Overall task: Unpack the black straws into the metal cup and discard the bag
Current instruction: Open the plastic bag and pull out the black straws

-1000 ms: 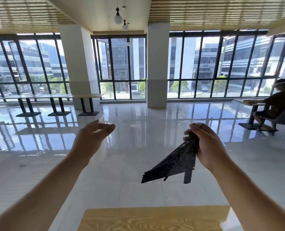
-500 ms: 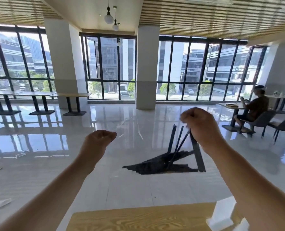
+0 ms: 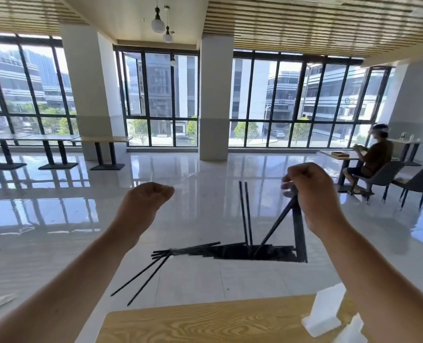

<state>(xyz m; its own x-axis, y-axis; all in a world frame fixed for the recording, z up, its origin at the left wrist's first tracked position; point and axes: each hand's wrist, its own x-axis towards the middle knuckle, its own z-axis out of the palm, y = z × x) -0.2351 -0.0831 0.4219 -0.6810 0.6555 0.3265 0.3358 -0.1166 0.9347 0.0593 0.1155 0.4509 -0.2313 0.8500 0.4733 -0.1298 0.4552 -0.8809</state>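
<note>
Loosely, black straws (image 3: 250, 251) in clear bag (image 3: 180, 179)

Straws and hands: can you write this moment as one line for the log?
right hand: shut on clear bag | left hand: pinching bag's other corner | black straws: spilling loose inside | metal cup: not in view

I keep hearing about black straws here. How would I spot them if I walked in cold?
Find the wood-grain table at the bottom edge, then look above it between the two raised hands. The black straws hang there in a clear bag, fanning out below the right hand. Nothing else nearby is thin, black and spilling loose.
</note>
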